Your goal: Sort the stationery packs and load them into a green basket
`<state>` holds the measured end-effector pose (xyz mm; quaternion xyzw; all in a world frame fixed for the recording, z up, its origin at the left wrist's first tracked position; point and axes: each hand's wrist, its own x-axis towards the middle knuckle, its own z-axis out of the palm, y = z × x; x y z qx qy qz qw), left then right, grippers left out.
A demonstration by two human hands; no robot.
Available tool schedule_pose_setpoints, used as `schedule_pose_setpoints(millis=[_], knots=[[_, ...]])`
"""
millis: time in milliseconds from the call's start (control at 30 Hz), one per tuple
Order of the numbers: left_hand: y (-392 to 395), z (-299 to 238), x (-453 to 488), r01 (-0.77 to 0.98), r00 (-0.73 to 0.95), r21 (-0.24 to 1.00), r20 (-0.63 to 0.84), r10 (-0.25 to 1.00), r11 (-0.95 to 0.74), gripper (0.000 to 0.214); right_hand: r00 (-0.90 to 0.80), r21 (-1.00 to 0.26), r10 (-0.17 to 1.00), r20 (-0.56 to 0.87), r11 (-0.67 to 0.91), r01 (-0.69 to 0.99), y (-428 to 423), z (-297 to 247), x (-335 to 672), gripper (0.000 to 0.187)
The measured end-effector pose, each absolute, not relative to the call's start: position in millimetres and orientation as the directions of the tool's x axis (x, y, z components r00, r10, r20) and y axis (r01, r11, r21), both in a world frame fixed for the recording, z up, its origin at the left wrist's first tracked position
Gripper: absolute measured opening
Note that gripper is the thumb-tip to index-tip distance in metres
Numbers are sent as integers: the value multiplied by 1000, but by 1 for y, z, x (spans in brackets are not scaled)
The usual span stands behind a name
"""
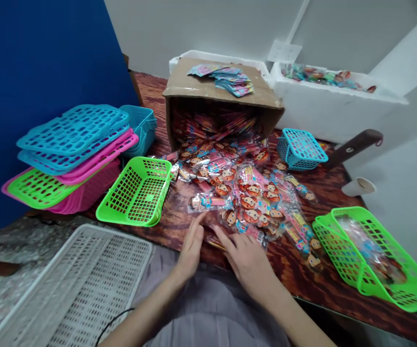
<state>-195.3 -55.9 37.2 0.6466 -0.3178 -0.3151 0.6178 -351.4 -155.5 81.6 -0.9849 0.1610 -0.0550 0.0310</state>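
Individual packet: slim and narrow, yellowish-brown where visible, partly covered by fingers; at the near edge of a wood-grained, red-brown table, between the two hands. Left hand: fingers extended and together, nothing visibly gripped. Right hand: fingers reaching over the packet; whether they pinch it cannot be told. Heap of packets: glossy clear film, flat oblongs, printed doll faces with pink and yellow strips, just beyond the hands. Cardboard carton: on its side, mouth toward the person, packets spilling out, blue-and-pink sachets on top. Green perforated plastic basket, left; second green basket, right, holding packets. Small blue lattice basket, right of the carton. White foam box, behind. Grey slotted crate, beside the lap. In the way: the right hand's fingers, hiding part of the individual packet. Its long axis: roughly left to right, sloping slightly down rightward; which end is its head cannot be told.
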Motion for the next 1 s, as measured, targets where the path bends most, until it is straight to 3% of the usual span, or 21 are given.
schedule_pose_setpoints(millis=[100, 167, 467, 700, 1000], knots=[[-55, 41, -199, -127, 598, 988, 5, -802, -89, 49, 916, -113, -390, 96, -919, -379, -157, 82, -361, 83], [-55, 44, -201, -157, 579, 983, 15, -815, -94, 48, 898, -110, -430, 90, -901, -420, -159, 82, -368, 88], [-64, 46, -215, 106, 601, 990, -135, -788, -90, 56, 881, -139, -465, 88, -881, -451, -162, 72, -366, 48], [-52, 40, -218, 83, 586, 995, -91, -805, -53, 52, 882, -167, -461, 94, -881, -442, -165, 77, -377, 63], [-49, 37, -225, 102, 543, 994, -98, -834, -50, 55, 870, -226, -489, 66, -857, -464, -167, 72, -386, 63]])
